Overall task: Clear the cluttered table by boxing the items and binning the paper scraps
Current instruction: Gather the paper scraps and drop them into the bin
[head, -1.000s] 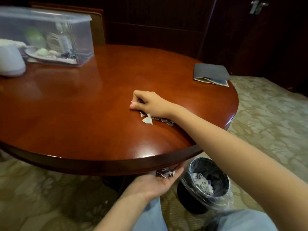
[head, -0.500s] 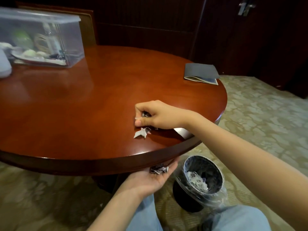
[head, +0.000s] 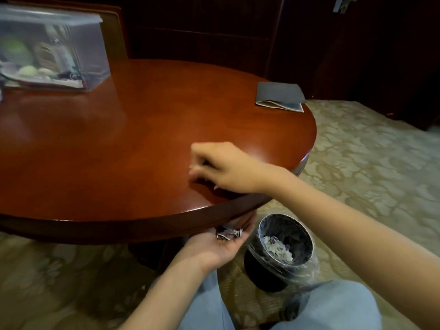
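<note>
Overall illumination is dim and warm. The wall (head: 202,27) at 12 to 2 o'clock falls to near black. The table top (head: 154,120) carries a soft specular patch at 2 o'clock from the right hand (head: 228,167), and a thin sheen along its near rim. A dark shadow lies directly under that hand. Motion blur smears its fingers (head: 197,163); grip detail is unreadable. The clear box (head: 54,48) at 10 o'clock is equally smeared. The bin (head: 283,248) at 5 o'clock renders sharper, with glints on its liner (head: 309,264). Wide-angle distortion bows the table edge and stretches the corners.
</note>
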A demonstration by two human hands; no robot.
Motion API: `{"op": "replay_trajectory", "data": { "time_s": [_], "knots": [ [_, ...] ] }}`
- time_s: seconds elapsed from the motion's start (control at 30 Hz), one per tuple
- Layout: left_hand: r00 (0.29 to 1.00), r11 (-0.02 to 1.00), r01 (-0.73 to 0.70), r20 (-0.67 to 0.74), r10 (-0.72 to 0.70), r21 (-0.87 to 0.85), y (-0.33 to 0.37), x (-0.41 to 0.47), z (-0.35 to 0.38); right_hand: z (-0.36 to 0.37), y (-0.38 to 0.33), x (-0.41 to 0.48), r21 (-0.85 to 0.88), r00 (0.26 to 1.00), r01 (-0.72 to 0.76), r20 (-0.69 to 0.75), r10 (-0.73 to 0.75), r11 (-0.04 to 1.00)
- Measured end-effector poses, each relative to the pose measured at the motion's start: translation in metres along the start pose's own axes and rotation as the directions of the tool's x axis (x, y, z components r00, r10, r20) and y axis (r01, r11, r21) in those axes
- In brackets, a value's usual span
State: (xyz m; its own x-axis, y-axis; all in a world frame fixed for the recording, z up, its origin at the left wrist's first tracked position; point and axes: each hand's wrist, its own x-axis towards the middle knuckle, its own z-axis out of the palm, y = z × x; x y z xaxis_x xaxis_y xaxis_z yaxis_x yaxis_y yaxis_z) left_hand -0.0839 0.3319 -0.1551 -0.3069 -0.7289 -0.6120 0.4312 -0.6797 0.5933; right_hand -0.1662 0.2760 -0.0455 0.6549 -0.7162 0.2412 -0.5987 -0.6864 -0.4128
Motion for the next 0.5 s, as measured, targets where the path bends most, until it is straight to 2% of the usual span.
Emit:
{"op": "replay_trajectory", "data": {
  "time_s": [0.03,0.07,0.1,0.13,0.2,0.27,0.5],
  "knots": [
    [0.981,0.899,0.155,0.173,-0.091,-0.409,0.003,0.003,0.001,-0.005,0.004,0.0,0.066,0.995,-0.043,-0.083,0.049,0.997],
    [0.951,0.894,0.125,0.31,0.017,-0.431,0.006,0.002,0.003,-0.01,0.01,0.001,0.131,0.979,-0.084,-0.177,0.107,0.988],
    [0.923,0.818,0.243,0.385,-0.029,-0.521,0.009,-0.007,0.007,-0.015,0.017,0.003,0.168,0.955,-0.127,-0.247,0.166,0.978],
    [0.9,0.779,0.274,0.435,-0.002,-0.564,0.011,-0.011,0.006,-0.017,0.025,0.006,0.157,0.937,-0.182,-0.272,0.22,0.971],
    [0.91,0.728,0.328,0.407,-0.073,-0.602,0.013,-0.012,0.005,-0.016,0.04,0.012,0.063,0.925,-0.309,-0.213,0.316,0.949],
    [0.916,0.705,0.369,0.364,-0.167,-0.606,0.015,-0.015,0.004,-0.009,0.051,0.017,0.009,0.919,-0.367,-0.15,0.364,0.93],
    [0.921,0.711,0.367,0.341,-0.188,-0.6,0.016,-0.025,0.006,0.001,0.033,0.023,0.013,0.97,-0.241,-0.019,0.241,0.971]
  ]
}}
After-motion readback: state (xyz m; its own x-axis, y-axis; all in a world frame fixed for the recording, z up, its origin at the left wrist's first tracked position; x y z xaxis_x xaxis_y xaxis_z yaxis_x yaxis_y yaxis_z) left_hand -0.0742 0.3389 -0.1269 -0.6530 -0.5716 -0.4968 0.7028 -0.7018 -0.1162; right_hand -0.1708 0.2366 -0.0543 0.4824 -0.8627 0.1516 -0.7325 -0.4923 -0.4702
